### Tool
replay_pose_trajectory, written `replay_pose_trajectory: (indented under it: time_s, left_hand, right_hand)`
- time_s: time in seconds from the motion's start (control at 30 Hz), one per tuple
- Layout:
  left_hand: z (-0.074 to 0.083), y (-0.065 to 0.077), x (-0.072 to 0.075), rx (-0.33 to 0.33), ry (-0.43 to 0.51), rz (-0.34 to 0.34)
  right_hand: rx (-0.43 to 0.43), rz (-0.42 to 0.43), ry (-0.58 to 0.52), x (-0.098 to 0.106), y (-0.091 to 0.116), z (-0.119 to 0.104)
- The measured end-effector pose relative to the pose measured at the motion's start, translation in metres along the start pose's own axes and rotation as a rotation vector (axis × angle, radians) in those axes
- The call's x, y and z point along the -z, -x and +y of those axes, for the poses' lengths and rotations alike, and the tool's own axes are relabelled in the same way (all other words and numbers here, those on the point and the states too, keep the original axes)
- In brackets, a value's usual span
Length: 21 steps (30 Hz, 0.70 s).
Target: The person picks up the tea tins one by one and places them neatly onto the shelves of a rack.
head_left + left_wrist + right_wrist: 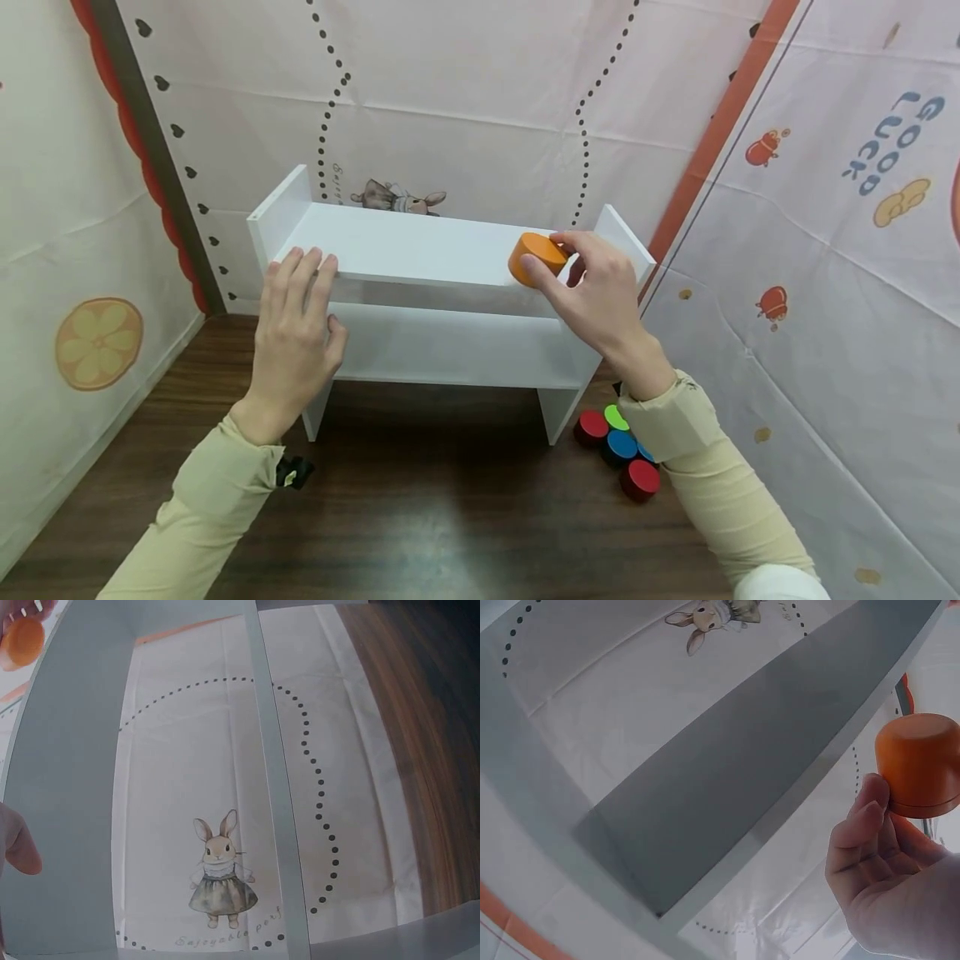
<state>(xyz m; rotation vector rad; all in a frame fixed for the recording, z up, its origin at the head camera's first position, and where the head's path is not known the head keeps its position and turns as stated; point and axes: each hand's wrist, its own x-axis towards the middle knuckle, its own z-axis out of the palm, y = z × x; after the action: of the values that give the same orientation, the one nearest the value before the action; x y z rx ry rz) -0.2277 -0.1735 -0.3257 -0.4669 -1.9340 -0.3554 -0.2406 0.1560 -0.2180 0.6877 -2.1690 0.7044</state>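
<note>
A white two-tier shelf [420,246] stands in front of me. Between the thumb and fingers of my right hand [600,287] is an orange cylinder [534,257], gripped by its sides near the right end of the top board. The right wrist view shows the same orange cylinder [919,765] close up, with fingers around its lower edge. My left hand [292,333] lies at the front left edge of the top board, fingers extended and thumb apart. Only the left thumb [21,844] shows clearly in the left wrist view.
On the dark wood floor [435,517], right of the shelf, sit two red cylinders [640,480], blue ones [620,447] and a green one [617,417], partly behind my right sleeve. Printed cloth walls [465,117] close in the back and both sides.
</note>
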Motion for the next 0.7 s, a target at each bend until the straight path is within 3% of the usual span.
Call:
replay_pose_trajectory:
  time_s: [0.47,0.7]
  left_hand:
    - [0.002,-0.001,0.000,-0.006,-0.001,0.002]
    - [0.002,-0.001,0.000,-0.001,-0.005,0.004]
  right_hand:
    - [0.012,-0.047,-0.027,-0.031,-0.029,-0.026]
    - [-0.013,-0.122,-0.020,-0.049,-0.042,-0.039]
